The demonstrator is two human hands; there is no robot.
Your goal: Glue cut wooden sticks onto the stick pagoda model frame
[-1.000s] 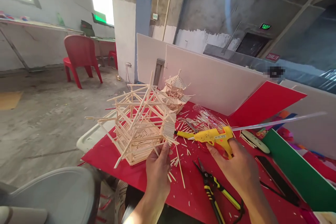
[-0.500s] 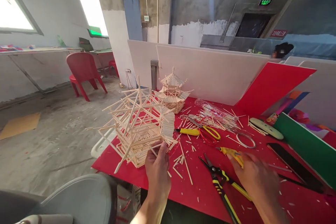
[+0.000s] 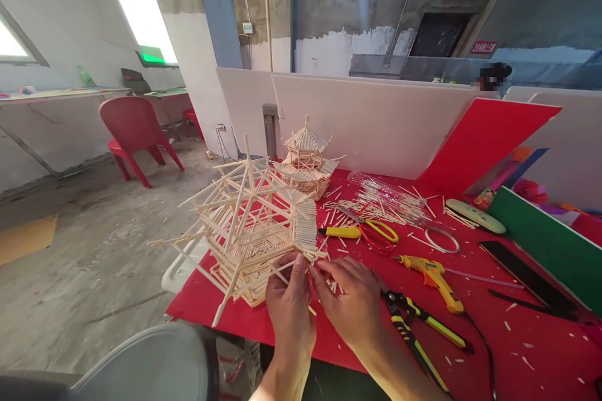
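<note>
A half-roofed pagoda model (image 3: 266, 241) built from thin wooden sticks stands at the table's left front. My left hand (image 3: 290, 301) grips its near right edge, thumb on top and the other fingers partly hidden. Beside it, my right hand (image 3: 350, 301) pinches at the same eave corner, its fingertips closed on a stick end there. To the right of that hand lies a yellow glue gun (image 3: 433, 272), lying on its side. Black-and-yellow cutters (image 3: 402, 307) rest by my right wrist, partly covered by the hand.
A smaller pagoda (image 3: 305, 160) stands behind. Loose sticks (image 3: 388, 203), a yellow utility knife (image 3: 343, 232), scissors (image 3: 382, 230) and a black phone (image 3: 522, 272) lie on the red tabletop (image 3: 531, 351). White boards (image 3: 367, 119) rise at the back; a grey stool (image 3: 155, 363) is at lower left.
My right hand has let go of the glue gun, which now lies on the table, and moved left to the model's edge beside my left hand. The left hand keeps its grip.
</note>
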